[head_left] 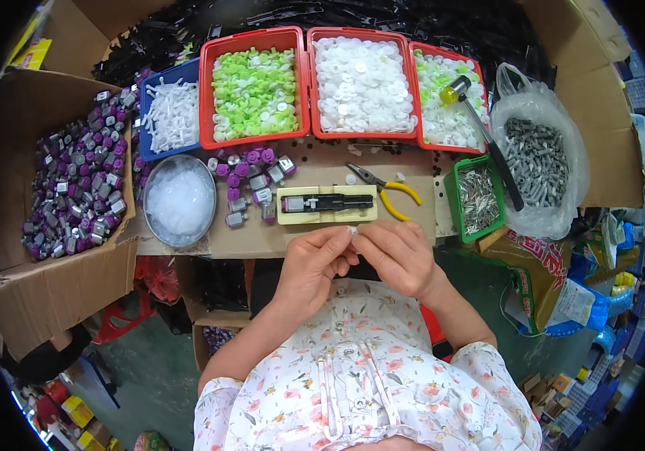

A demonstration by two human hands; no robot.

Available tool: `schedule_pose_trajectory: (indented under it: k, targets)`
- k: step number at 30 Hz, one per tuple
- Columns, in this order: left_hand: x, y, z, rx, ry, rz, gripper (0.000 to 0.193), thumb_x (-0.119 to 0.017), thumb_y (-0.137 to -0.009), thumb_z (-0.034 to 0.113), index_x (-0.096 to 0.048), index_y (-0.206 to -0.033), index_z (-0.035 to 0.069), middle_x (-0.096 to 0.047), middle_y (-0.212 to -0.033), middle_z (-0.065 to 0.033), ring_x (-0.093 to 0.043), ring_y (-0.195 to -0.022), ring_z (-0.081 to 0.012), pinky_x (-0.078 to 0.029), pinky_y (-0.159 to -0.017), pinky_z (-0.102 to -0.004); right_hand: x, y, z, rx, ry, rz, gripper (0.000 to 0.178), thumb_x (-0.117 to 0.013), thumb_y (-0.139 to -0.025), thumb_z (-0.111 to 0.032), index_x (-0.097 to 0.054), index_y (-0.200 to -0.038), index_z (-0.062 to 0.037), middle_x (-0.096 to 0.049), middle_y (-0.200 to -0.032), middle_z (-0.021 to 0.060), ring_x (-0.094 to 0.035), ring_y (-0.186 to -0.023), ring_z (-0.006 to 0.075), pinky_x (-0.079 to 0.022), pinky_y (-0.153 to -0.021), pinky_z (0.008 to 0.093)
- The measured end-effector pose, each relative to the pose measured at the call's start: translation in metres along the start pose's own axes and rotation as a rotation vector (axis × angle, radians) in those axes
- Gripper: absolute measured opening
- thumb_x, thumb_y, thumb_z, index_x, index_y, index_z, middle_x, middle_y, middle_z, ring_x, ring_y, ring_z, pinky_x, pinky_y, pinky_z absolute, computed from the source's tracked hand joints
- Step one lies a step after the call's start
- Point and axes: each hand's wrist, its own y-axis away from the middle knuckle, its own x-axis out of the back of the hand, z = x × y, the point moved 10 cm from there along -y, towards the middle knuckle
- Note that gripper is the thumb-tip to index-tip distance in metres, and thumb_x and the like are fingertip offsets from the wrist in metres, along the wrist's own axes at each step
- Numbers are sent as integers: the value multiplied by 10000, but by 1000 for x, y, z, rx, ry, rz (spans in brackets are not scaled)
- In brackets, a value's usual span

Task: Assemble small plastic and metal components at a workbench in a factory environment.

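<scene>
My left hand (315, 263) and my right hand (397, 255) meet at the table's front edge, fingertips pinched together. Between them shows a small white plastic piece (353, 231), mostly covered by the fingers. Just beyond lies a cream-coloured fixture block (292, 219) with a black elongated housing (345, 201) set in it. At the housing's left end sits a grey metal motor (293, 204). Pliers with yellow handles (388, 193) rest right of the block, open-jawed. Several purple-and-grey motors (258, 182) lie loose behind and left of it.
Red bins hold green-and-white gears (255, 90), white gears (364, 83) and mixed gears (435, 113). A blue bin (149, 113) has white shafts. A bowl (179, 237) holds white grease-like stuff. A mallet (495, 150) leans over a green basket (454, 192). Boxed motors (82, 173) stand left.
</scene>
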Motion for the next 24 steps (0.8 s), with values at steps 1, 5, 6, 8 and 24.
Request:
schedule_pose_trajectory:
  k: [1, 5, 6, 8, 24]
  targets:
    - [4, 0, 2, 2, -56, 22, 244, -657, -967, 174, -691, -1081, -39, -694, -898, -59, -613, -730, -108, -471, -620, -227, -1, -2, -4, 43, 17, -13, 376, -679, -677, -103, -689, -1029, 30, -683, -1014, 111, -666, -842, 228, -448, -705, 316]
    - [9, 2, 11, -64, -151, 44, 200, -662, -952, 118, -700, -1076, -35, -692, -879, -53, -632, -762, -105, -483, -643, -216, -4, -6, -3, 55, -71, -27, 300, -720, -698, -83, -702, -983, 9, -686, -995, 107, -671, -843, 220, -448, -679, 318]
    - [9, 2, 11, -65, -149, 44, 200, -662, -952, 118, -700, -1076, -35, -692, -879, -53, -632, -762, -105, -483, -643, -216, -5, -7, -4, 57, -71, -29, 300, -720, -698, -83, -702, -983, 9, -686, -995, 107, -671, -843, 220, -448, -679, 318]
    - [4, 4, 23, -199, -328, 22, 193, -662, -943, 74, -700, -1089, -47, -688, -950, -76, -644, -801, -103, -514, -693, -211, -4, -6, 21, -221, -308, 26, 211, -755, -747, -39, -699, -946, 3, -682, -950, 115, -675, -836, 235, -480, -675, 333]
    - [-16, 20, 50, -559, -624, -3, 291, -709, -876, -29, -679, -1165, -51, -651, -1124, -125, -649, -992, -146, -552, -861, -240, -27, 8, 46, -588, -580, -36, 135, -715, -790, 43, -679, -918, 21, -641, -894, 122, -638, -802, 240, -492, -715, 323]
